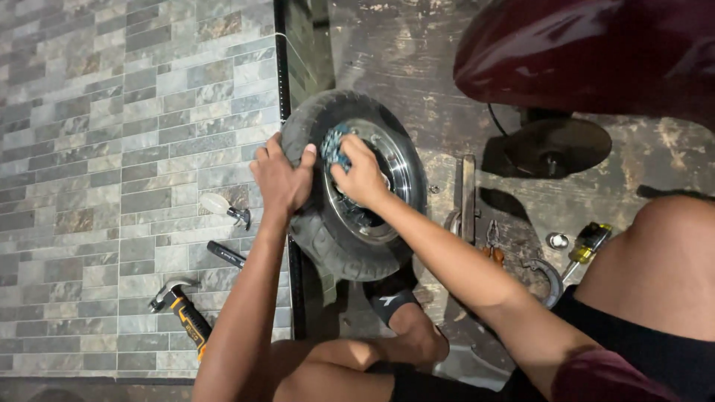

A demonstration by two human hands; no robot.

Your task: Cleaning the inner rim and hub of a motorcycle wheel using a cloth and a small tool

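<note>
Left hand [281, 177]: I see fingers clamped on scooter tyre [328, 238]
Right hand [363, 175]: fingers closed, pressing blue cloth [333, 146] against chrome rim [406, 167]
Nearby: yellow-handled hammer [181, 311]

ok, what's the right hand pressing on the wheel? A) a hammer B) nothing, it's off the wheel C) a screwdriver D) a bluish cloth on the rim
D: the right hand presses a bluish cloth against the shiny rim, while the left hand grips the tyre; the hammer and screwdriver lie on the floor.
</note>
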